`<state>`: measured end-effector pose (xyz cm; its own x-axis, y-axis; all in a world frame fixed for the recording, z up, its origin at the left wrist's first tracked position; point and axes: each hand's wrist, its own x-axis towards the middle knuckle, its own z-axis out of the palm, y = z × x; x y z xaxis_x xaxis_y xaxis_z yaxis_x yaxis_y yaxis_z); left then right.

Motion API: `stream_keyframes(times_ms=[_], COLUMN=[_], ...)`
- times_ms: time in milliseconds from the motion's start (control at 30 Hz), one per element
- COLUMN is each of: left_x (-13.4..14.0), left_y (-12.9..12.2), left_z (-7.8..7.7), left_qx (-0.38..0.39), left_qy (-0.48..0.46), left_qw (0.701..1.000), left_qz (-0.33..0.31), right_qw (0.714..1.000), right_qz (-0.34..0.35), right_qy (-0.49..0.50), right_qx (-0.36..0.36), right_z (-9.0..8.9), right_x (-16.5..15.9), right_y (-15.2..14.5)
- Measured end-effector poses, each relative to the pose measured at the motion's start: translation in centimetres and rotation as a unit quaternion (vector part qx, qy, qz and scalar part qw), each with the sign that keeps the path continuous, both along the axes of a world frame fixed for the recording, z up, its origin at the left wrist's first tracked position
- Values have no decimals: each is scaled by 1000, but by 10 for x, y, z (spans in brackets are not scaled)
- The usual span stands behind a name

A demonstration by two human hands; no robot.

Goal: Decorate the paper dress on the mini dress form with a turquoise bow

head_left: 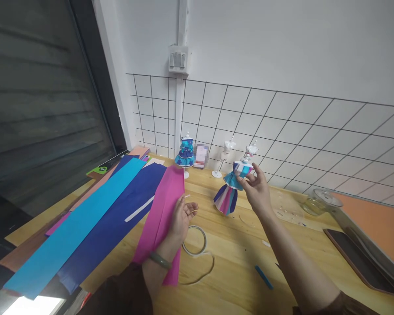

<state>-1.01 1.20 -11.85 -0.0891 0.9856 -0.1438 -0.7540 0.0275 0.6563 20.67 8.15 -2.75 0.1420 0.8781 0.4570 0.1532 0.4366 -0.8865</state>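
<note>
My right hand [258, 188] grips a miniature dress form [243, 168] by its bodice, thumb in front. It wears a paper dress with a striped top, a light blue peplum and a flared skirt [228, 200] in navy, pink and blue stripes. Lower and to the left, my left hand [184, 216] is half curled with the palm turned up, thumb and fingers apart. By its thumb tip shows a small white strip [188, 196]; whether it touches the thumb I cannot tell. Under this hand lies a magenta paper sheet [160, 210]. A ring of narrow tape [194, 240] is beside the wrist.
Light blue paper [82, 223] and navy paper [114, 218] cover the left side. At the back stand a blue-dressed form [185, 153] and two pale forms, one a white form [228, 148]. A blue scrap [264, 278], dark tablet [357, 258] and glass jar [315, 203] lie right.
</note>
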Motion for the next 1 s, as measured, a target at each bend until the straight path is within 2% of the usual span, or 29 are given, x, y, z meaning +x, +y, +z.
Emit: stream_keyframes(times_ms=[167, 300, 533, 1000], left_x=[3, 4, 6, 6], left_y=[-2, -4, -5, -4], left_z=[2, 1, -2, -7], left_qx=[-21, -15, -3, 14], left_qy=[1, 15, 28, 61], left_qw=[1000, 1000, 1000, 998], left_qz=[-2, -4, -13, -12], right_qw=[1000, 999, 996, 997], right_qz=[20, 47, 75, 64], right_qy=[-4, 0, 9, -29], right_qx=[14, -13, -36, -23], right_z=[-4, -4, -18, -25], right_x=[-12, -20, -22, -17], right_y=[4, 4, 3, 6])
